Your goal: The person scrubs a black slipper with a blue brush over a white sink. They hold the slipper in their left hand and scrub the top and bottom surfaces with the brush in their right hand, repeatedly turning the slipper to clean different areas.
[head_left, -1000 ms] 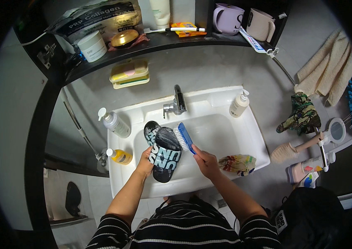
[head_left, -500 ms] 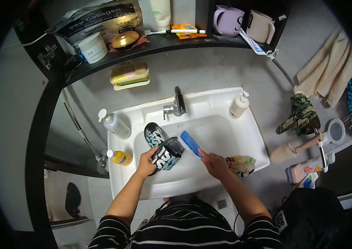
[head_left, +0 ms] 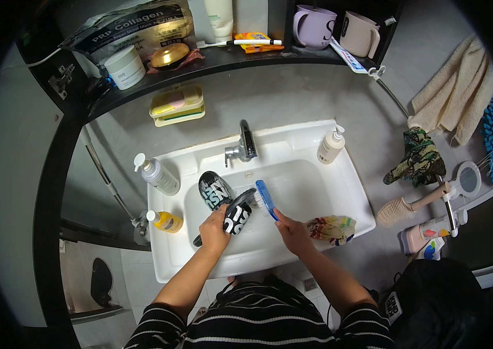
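Over the white sink [head_left: 357, 192], my left hand [head_left: 215, 230] grips a black slipper [head_left: 238, 216] with bold white lettering, tilted on its side. A second black slipper [head_left: 214, 189] with similar lettering lies in the left part of the basin, partly behind the held one. My right hand [head_left: 293, 231] is closed around the handle of a blue scrubbing brush [head_left: 265, 196]. Its white bristles face the slipper's edge and appear to touch it. Behind both hands stands the chrome faucet [head_left: 247, 141].
A purple-grey pump bottle [head_left: 161, 177] and a yellow bottle [head_left: 168, 222] stand on the sink's left rim, a cream pump bottle [head_left: 331, 146] at back right. A crumpled patterned cloth [head_left: 331, 230] lies on the right front rim. Above runs a dark shelf [head_left: 217, 68] holding mugs and jars.
My left hand has turned the held slipper more onto its edge, so less of its top shows. The brush has swung more upright. The whole view has shifted slightly.
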Demonstrator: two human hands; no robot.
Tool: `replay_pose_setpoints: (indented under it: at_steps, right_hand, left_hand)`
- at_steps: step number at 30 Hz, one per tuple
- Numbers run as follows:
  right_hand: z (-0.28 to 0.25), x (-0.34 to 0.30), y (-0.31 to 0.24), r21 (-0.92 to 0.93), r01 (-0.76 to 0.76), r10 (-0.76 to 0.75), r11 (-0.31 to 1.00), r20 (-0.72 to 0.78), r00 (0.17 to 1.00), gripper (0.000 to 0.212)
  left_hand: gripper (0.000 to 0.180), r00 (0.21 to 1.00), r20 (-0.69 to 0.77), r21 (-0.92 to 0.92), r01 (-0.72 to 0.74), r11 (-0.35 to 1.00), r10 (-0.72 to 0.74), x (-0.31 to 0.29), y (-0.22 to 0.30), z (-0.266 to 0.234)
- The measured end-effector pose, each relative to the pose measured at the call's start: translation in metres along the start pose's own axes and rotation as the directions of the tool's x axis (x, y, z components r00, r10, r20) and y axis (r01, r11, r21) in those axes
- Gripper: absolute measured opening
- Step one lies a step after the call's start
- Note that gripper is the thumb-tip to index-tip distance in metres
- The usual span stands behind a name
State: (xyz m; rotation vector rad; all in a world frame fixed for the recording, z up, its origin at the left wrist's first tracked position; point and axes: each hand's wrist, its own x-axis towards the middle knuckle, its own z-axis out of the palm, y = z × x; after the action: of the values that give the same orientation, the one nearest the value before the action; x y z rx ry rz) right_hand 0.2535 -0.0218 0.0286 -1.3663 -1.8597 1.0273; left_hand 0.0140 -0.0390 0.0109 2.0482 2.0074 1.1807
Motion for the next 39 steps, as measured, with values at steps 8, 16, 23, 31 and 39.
replay_pose_setpoints:
  at_steps: [8, 16, 23, 31, 39]
  right_hand:
    - [0.0, -0.002, -0.003, -0.491, 0.115, -0.101, 0.864, 0.054, 0.993, 0.041]
    - [0.012, -0.013, -0.02, -0.645, 0.127, -0.019, 0.753, 0.172, 0.985, 0.046]
    - [0.022, -0.024, -0.019, -0.625, 0.218, -0.015, 0.75, 0.313, 0.95, 0.045]
    - [0.008, -0.013, -0.001, -0.485, 0.08, -0.049, 0.871, 0.077, 0.996, 0.043]
    - [0.017, -0.005, -0.016, -0.555, 0.164, -0.101, 0.815, 0.143, 0.985, 0.044]
  left_hand:
    - [0.043, 0.993, 0.119, 0.156, -0.036, 0.987, 0.018, 0.0, -0.007, 0.005]
    - [0.047, 0.979, 0.2, 0.195, 0.007, 0.981, -0.047, 0.001, -0.006, 0.009]
    - [0.046, 0.924, 0.243, 0.172, 0.258, 0.951, -0.295, 0.004, -0.005, 0.009]
    - [0.035, 0.903, 0.183, -0.063, 0.405, 0.912, -0.388, 0.018, -0.008, 0.011]
    - [0.032, 0.807, 0.259, -0.365, 0.591, 0.72, -0.531, 0.009, -0.028, 0.038]
